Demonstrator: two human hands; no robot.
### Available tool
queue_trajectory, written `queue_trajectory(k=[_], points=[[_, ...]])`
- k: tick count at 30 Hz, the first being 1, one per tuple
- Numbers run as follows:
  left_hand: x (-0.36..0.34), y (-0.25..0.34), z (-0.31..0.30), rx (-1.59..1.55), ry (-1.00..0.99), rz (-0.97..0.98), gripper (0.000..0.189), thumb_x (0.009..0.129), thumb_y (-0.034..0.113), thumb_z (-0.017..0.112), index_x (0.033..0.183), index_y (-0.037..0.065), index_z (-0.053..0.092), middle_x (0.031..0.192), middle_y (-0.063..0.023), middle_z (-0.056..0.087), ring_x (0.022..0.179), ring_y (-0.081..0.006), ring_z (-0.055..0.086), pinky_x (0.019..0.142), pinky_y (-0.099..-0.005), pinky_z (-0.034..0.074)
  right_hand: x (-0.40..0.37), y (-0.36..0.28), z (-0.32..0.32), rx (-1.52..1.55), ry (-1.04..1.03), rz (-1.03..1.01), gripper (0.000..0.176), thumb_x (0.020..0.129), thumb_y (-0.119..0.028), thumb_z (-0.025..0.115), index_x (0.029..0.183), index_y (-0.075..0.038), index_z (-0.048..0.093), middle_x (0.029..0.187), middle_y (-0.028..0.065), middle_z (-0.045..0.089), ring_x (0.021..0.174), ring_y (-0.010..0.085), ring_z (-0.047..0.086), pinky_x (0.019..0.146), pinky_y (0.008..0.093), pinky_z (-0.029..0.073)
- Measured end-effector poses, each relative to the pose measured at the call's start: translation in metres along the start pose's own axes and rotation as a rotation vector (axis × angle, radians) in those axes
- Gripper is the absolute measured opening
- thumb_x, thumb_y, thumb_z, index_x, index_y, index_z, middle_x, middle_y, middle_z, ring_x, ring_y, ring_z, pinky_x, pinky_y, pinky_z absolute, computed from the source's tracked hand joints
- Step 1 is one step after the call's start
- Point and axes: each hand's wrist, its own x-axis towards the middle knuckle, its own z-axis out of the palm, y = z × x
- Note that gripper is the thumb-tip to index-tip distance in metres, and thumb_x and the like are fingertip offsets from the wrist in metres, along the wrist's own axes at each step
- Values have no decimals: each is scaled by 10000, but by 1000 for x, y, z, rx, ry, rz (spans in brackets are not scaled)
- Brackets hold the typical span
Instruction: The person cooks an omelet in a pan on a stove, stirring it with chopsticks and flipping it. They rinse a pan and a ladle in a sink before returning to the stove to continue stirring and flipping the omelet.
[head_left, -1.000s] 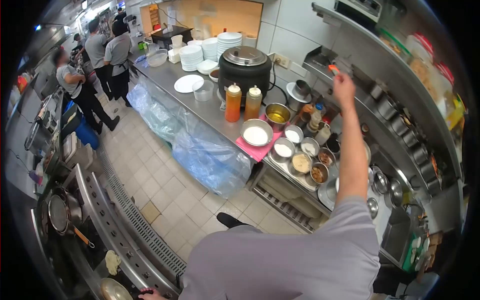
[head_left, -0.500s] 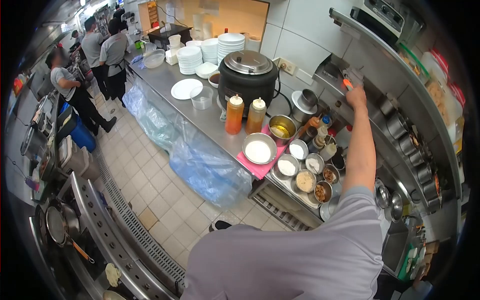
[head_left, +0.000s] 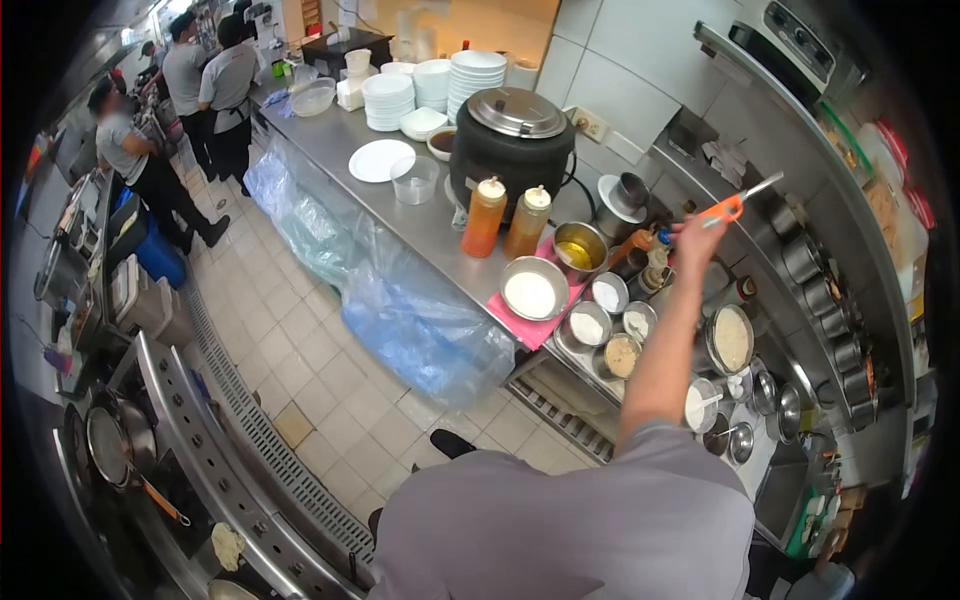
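Note:
My right hand (head_left: 698, 240) is closed around an orange-handled utensil (head_left: 724, 211) with a pale metal end, which looks like a peeler or small knife. It is raised above the sauce bottles, beside the wall shelf where a grey cloth (head_left: 726, 160) lies. Under my forearm stand metal bowls, among them a bowl of white powder (head_left: 587, 325) and a bowl of beige crumbs (head_left: 621, 354). A bowl of white liquid (head_left: 534, 289) rests on a pink cloth (head_left: 528, 328). My left hand is out of sight.
A black soup warmer (head_left: 512, 150), two squeeze bottles, one orange (head_left: 485, 220), and stacked white plates (head_left: 478, 85) stand on the steel counter (head_left: 350, 190). Plastic bags hang along its edge. Behind at left is a stove (head_left: 200, 440). Co-workers (head_left: 225, 90) stand at the far left.
My right hand has come away from the shelf and down toward the bottles, with the orange-handled utensil in it. The cloth stays on the shelf. The view has shifted slightly.

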Motion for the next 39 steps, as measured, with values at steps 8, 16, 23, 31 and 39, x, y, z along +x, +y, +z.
queue_trajectory(k=[8, 16, 23, 31, 39], points=[[54, -106, -102, -372, -500, -407, 365, 981, 303, 571, 1298, 130, 511, 1279, -113, 584, 1079, -306, 598, 925, -516, 510, -378, 84, 152, -15, -1248, 168, 470, 979, -134, 586, 1417, -88, 419, 1211, 87, 621, 833, 140, 637, 660, 228, 495], [52, -102, -22, 152, -156, -284, 481, 878, 377, 696, 1309, 189, 597, 1193, -70, 664, 1046, -256, 633, 877, -488, 499, -826, -47, 59, -122, -2746, -494, 561, 891, 14, 555, 1441, -72, 485, 1339, 158, 588, 1271, 239, 540, 1055, 341, 424], [90, -145, 65, 186, -53, 67, 474, 830, 267, 811, 1200, 25, 639, 1012, -85, 709, 939, -165, 658, 832, -321, 529, -1062, -55, 20, 21, -2950, -701, 515, 868, -12, 561, 1382, -44, 544, 1297, 199, 634, 1219, 309, 601, 1029, 331, 452], [86, -74, 92, -13, -144, 53, 412, 902, 165, 715, 1290, 107, 590, 1205, -48, 630, 1082, -155, 593, 890, -324, 495, -1114, -61, 7, -296, -3065, 0, 482, 834, 41, 594, 1309, -41, 573, 1057, 76, 650, 944, 167, 635, 803, 305, 524], [119, -124, 56, -372, -502, -473, 163, 947, 303, 684, 1078, 232, 617, 953, 50, 614, 803, -78, 568, 659, -258, 458, -1109, -76, 17, -540, -3052, 131, 458, 842, 33, 611, 1292, -46, 570, 1033, 65, 642, 929, 170, 631, 799, 304, 526]])
